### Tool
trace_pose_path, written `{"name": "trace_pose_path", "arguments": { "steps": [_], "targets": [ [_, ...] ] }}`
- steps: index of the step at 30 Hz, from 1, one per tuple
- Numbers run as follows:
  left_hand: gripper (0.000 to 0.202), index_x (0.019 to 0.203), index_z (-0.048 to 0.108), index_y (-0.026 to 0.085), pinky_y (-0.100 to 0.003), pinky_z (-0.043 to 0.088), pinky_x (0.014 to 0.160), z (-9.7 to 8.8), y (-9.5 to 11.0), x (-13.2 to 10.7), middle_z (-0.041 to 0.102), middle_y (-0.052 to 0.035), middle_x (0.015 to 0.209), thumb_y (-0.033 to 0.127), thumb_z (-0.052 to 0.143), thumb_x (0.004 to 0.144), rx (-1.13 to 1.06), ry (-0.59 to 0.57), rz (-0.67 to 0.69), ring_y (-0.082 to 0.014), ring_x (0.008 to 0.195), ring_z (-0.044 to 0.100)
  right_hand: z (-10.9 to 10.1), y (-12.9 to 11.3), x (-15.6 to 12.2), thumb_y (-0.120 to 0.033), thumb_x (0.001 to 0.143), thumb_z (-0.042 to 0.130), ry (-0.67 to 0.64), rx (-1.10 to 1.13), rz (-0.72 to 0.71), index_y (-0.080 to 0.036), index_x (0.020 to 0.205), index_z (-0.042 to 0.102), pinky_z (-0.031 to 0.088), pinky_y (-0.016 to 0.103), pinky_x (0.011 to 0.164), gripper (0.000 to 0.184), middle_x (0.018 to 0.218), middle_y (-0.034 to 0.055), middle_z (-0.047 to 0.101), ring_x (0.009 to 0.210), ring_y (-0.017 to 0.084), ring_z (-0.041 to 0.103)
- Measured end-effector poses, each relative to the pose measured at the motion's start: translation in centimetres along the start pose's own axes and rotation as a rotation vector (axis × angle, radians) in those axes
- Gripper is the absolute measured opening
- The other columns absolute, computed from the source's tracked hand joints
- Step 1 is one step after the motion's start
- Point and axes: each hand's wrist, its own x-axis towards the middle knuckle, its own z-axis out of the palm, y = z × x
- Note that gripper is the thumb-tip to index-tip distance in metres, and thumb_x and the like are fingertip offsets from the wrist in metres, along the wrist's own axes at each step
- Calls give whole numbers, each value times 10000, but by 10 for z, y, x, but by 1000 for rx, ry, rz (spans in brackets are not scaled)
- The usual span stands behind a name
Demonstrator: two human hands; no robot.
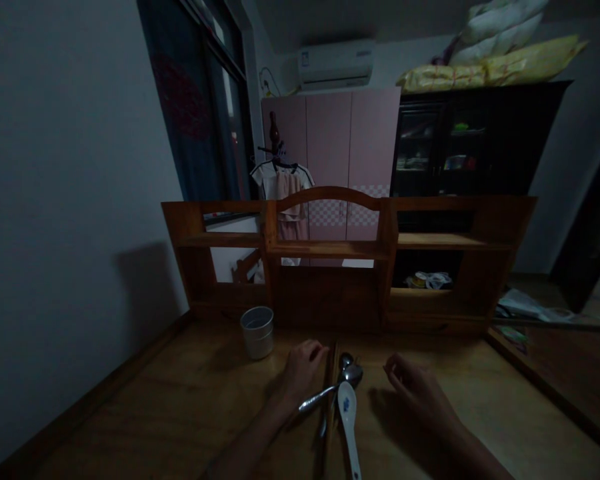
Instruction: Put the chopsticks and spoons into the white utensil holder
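Left hand: the left hand (304, 363) low over the bench (170, 393), forearm slanting in from the lower left; wrist bent, fingers curled and bunched toward the thumb, pointing right. Whether fully closed, or touching the chopsticks, cannot be told.
Right hand: the right hand (411, 381) to the right of the utensils and apart from them; forearm slanting in from the lower right, fingers loosely bent toward the left, a narrow gap showing among them.
Chopsticks: wooden chopsticks (329, 430), lying lengthwise between the hands, far ends near the left fingertips.
White spoon: one white spoon (350, 430) with a blue mark, bowl pointing away, just right of the chopsticks.
Metal spoons: one metal spoon (353, 374), its handle slanting leftward across the chopsticks; a second spoon bowl (347, 360) just beyond.
Cup: one grey cup (258, 339), upright, beyond and left of the left hand.
Shelf: wooden shelf unit (330, 249) along the far edge.
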Motion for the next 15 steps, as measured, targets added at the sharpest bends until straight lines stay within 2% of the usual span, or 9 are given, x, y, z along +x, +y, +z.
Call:
{"name": "trace_pose_path", "arguments": {
  "steps": [2,4,8,12,15],
  "targets": [
    [334,720,632,178,-249,385,667,1,7,-4,663,-35,747,327,432,942,68,-27,-5,-151,697,605,2,-8,2,-298,936,437,-31,-22,-18,-196,887,533,352,241,568,149,703,2,590,612,155,553],
    [346,703,625,177,-250,363,648,0,15,-9,668,-42,743,301,411,944,136,-77,32,-150,690,605,9,-20,4,-277,919,445,-84,-80,-41,-193,818,537,337,245,559,161,676,3,589,593,155,553],
    [215,778,607,192,-245,346,629,-6,30,-18,672,-30,784,284,460,904,165,-210,136,-146,704,607,33,-43,6,-248,919,444,-223,-183,-93,-184,734,555,304,251,546,226,684,23,619,601,160,580],
    [129,821,565,210,-244,331,597,-13,35,-21,650,-7,747,296,487,876,184,-331,177,-143,649,589,52,-45,3,-234,933,431,-216,-207,-127,-182,775,568,324,262,578,215,755,41,639,646,171,598],
    [141,809,549,211,-250,310,585,-15,37,-22,640,-3,733,325,496,873,209,-369,190,-153,650,588,51,-39,-1,-245,928,458,-195,-148,-150,-186,921,558,348,263,595,116,811,39,635,671,176,595]
  ]
}}
